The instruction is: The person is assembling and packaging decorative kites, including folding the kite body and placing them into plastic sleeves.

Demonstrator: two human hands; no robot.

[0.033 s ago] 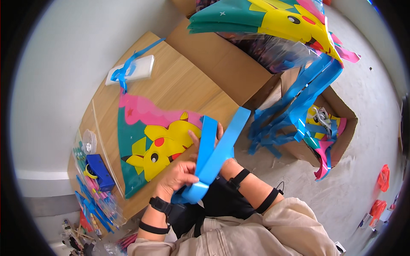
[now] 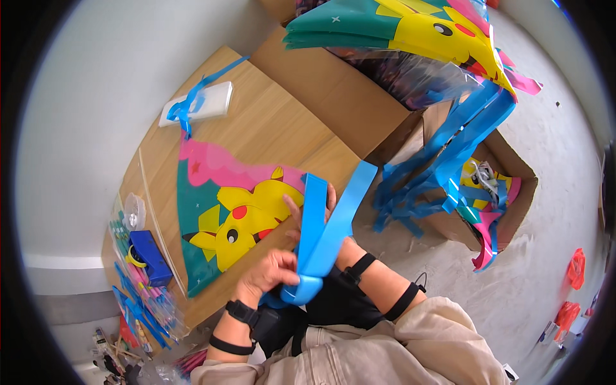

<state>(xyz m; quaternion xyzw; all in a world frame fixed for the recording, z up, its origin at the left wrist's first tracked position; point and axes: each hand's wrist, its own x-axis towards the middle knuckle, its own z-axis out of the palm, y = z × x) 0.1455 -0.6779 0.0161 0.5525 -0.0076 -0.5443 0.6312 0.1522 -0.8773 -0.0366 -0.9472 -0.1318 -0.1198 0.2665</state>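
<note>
A wide blue plastic ribbon (image 2: 340, 215) is folded into a V in front of me, its two ends pointing up and its lower part wrapped round in a loop. My left hand (image 2: 273, 273) pinches it beside that loop with thumb and fingers. Behind the strips, my right hand (image 2: 331, 197) grips the ribbon; its palm is hidden, with only fingertips showing. Just left of my hands, a triangular printed sheet (image 2: 218, 167) in green and pink, with a yellow cartoon figure, lies flat on the wooden table (image 2: 276, 122).
A white stack (image 2: 215, 101) with blue ribbon lies at the table's far left. A tape roll (image 2: 135, 212), a blue tape dispenser (image 2: 151, 260) and pens crowd the left edge. Folded printed sheets (image 2: 359, 29) with hanging ribbons rest on a cardboard box (image 2: 333, 90); another open box (image 2: 523, 192) stands right.
The ribbon's lower loop has shifted slightly right and looks smaller. My left hand has moved a little right with it; the right hand stays nearly in place.
</note>
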